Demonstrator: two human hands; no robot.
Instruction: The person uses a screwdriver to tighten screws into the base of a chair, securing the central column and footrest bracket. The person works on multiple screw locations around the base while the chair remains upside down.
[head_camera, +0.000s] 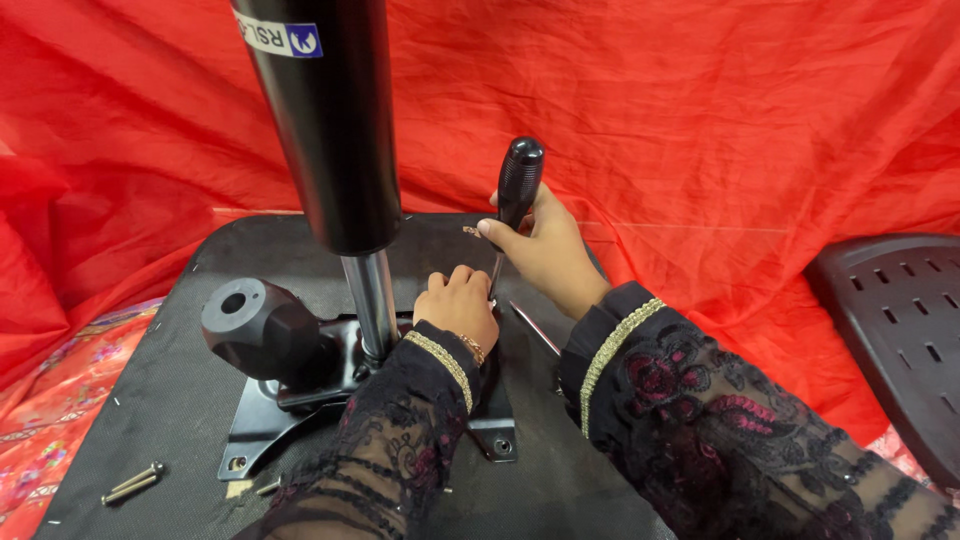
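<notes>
My right hand (548, 252) grips the black handle of a screwdriver (519, 182), held upright with its shaft pointing down at the metal mounting plate (262, 433). My left hand (458, 305) rests on the plate right beside the shaft, fingers curled near the tip, which is hidden. The plate lies on the underside of a black chair seat (170, 380). A black gas-lift cylinder (330, 120) with a chrome rod (372, 300) rises from the plate. Both arms wear black lace sleeves with gold trim.
A black knob (258, 325) sits on the plate's left side. Two loose bolts (132, 484) lie on the seat's near left corner. A thin metal rod (533, 327) lies by my right wrist. A perforated black plastic part (900, 330) sits at right on red cloth (720, 120).
</notes>
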